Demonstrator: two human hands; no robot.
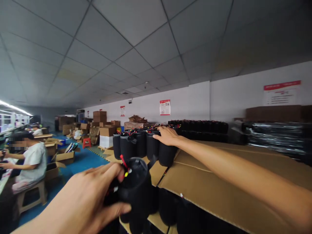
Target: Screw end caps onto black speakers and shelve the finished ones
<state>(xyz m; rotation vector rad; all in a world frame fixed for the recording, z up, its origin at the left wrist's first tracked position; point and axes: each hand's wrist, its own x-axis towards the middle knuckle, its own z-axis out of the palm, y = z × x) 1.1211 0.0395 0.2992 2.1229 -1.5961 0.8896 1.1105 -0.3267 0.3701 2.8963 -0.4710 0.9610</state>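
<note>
a near-upright cylinder (140,198) is held from its left by the left hand (91,190); the right hand (168,135)'s grip cannot be told.

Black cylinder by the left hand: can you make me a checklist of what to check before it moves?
1. Left hand at the near black cylinder: ok, thumb at its side.
2. Open end facing up: ok.
3. Wires away from the fingers: not ok, a red wire is right beside them.
4. Right hand at the farther cylinders: ok.
5. Firm right-hand grip: cannot tell.
6. What's under the near cylinder: cannot tell.
</note>
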